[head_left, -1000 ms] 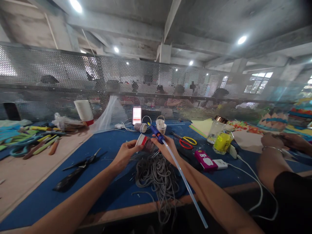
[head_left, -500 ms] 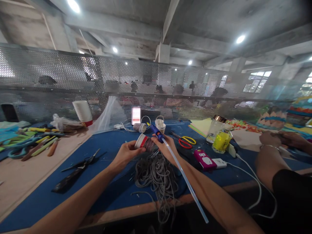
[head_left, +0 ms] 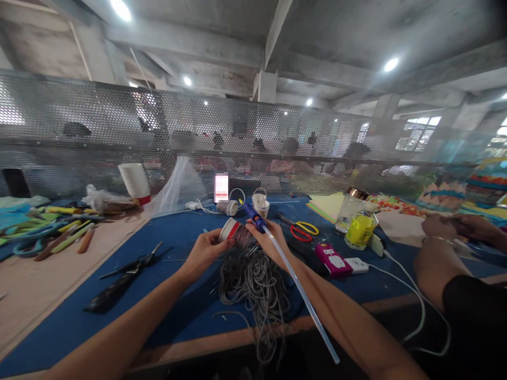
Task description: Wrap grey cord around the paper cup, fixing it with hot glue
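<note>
My left hand (head_left: 204,254) grips a paper cup (head_left: 228,230) on its side, fingers around the white end with a red band. Grey cord wraps the cup's other end, near my right hand (head_left: 273,241). That hand is closed on a blue hot glue gun (head_left: 253,216), its yellow tip pointing away from me. A long clear glue stick (head_left: 304,296) runs from the gun's back over my right forearm. Whether my right fingers also touch the cup or cord is hard to see. Below both hands, a loose heap of grey cord (head_left: 255,285) hangs over the table's front edge.
Black-handled pliers (head_left: 127,275) lie left; red-and-yellow scissors (head_left: 304,230) lie right. Behind the gun are a cord-wrapped cup (head_left: 227,207) and a small handled bucket (head_left: 260,202). A magenta box (head_left: 333,260), cable and glass jar (head_left: 350,210) stand right, near another person's arm (head_left: 435,264).
My right hand and the glue gun have shifted very slightly down and left. My left hand still holds the cup in nearly the same place.
</note>
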